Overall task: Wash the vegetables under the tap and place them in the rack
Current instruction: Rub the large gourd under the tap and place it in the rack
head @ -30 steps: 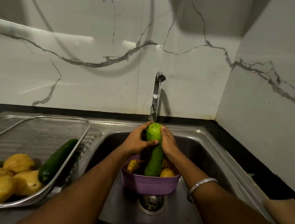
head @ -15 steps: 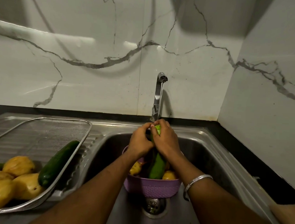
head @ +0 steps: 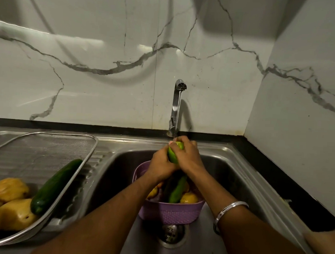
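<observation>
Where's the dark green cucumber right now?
Left in the head view, the dark green cucumber lies in the wire rack on the drainboard, leaning on its right rim beside the yellow vegetables.

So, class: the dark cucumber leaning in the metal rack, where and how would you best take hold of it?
Take the dark cucumber around its upper half, coming from above and the right. That end rises free over the rack rim, while the lower end sits against the yellow vegetables. Wrap the grip across its width; it probably is wet and smooth.

Both forearms are bare, and a silver bangle (head: 228, 209) circles the right wrist.
</observation>
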The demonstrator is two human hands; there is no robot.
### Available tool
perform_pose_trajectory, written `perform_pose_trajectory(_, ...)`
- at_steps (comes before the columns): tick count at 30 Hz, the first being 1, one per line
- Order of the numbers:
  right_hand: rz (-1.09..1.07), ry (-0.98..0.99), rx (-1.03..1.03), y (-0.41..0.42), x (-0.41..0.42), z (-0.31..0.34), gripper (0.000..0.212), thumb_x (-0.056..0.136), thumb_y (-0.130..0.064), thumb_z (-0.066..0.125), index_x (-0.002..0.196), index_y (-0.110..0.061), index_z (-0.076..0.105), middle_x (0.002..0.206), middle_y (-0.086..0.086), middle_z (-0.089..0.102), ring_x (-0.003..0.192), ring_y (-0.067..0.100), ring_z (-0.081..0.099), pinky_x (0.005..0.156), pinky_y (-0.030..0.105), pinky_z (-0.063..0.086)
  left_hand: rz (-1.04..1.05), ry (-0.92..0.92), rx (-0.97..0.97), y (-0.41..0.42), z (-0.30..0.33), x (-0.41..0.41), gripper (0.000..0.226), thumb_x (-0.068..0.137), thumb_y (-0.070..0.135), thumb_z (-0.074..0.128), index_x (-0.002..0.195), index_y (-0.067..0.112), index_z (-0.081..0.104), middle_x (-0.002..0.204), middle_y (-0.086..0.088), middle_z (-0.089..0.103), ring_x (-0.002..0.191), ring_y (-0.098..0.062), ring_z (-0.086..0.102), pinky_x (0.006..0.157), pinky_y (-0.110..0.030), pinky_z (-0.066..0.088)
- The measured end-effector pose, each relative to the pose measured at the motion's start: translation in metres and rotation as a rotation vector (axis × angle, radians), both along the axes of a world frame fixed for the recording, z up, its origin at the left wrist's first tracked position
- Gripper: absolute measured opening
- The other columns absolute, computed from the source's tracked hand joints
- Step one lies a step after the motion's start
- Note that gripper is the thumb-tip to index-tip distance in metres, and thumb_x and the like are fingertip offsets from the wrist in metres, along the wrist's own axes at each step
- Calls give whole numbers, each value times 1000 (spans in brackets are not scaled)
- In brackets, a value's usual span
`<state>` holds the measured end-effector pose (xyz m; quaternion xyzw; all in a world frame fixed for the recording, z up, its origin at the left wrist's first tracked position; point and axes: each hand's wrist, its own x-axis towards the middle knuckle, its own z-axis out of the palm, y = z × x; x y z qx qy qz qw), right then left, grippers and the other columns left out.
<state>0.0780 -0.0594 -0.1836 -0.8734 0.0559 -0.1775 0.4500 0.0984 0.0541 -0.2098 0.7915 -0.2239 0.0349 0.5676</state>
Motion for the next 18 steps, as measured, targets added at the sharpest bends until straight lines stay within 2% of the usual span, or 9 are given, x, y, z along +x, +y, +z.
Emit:
perform_pose_trajectory(2, -111, -82, -157, 0, -5, -1, 35, 97, -53, 56, 126, -33, 57, 120, 3, 55, 108, 22, 58, 95, 42, 52, 92, -76, 27, -6, -2, 0, 36, 85, 18, 78, 119, 18, 63, 99, 3, 71, 92, -12, 68, 78, -24, 56)
perform_pose_trajectory(5, -147, -215, -194, 6, -11, 4, 34, 100, -48, 56, 126, -28, 67, 114, 1, 71, 104, 20, 65, 92, 39, 55, 222, -124, 87, -11, -5, 2, 24, 91, 27, 71, 111, 20, 60, 95, 2, 70, 87, -16, 68, 80, -35, 58)
perform_pose_trajectory(7, -126, -211, -175, 10, -10, 7, 35, 102, -44, 55, 129, -26, 68, 116, 1, 73, 106, 19, 66, 94, 39, 55, 204, -110, 122, -10, -7, 4, 33, 88, 28, 73, 115, 23, 55, 100, 2, 68, 91, -16, 66, 81, -36, 58)
perform_pose_trajectory(10, -131, -188, -105, 8, -4, 10, 32, 103, -41, 54, 126, -26, 71, 116, 0, 74, 107, 20, 66, 95, 39, 54, 52, -98, 124, -2, -10, 8, 72, 80, 20, 79, 141, 23, 42, 121, -1, 64, 108, -18, 63, 91, -42, 58)
perform_pose_trajectory(12, -126, -191, -50, 4, 1, 9, 30, 103, -40, 54, 120, -27, 74, 112, -2, 75, 104, 19, 67, 93, 39, 54, -12, -83, 116, 4, -10, 8, 87, 80, 16, 81, 152, 23, 32, 134, -3, 59, 118, -19, 59, 97, -41, 56)
perform_pose_trajectory(18, 24, -104, 131, -2, 7, 9, 32, 102, -30, 58, 131, -19, 69, 129, 1, 69, 118, 17, 62, 100, 31, 49, 90, -122, 145, 2, -10, 11, 66, 78, 32, 85, 132, 21, 49, 120, -1, 66, 105, -18, 65, 90, -42, 58)
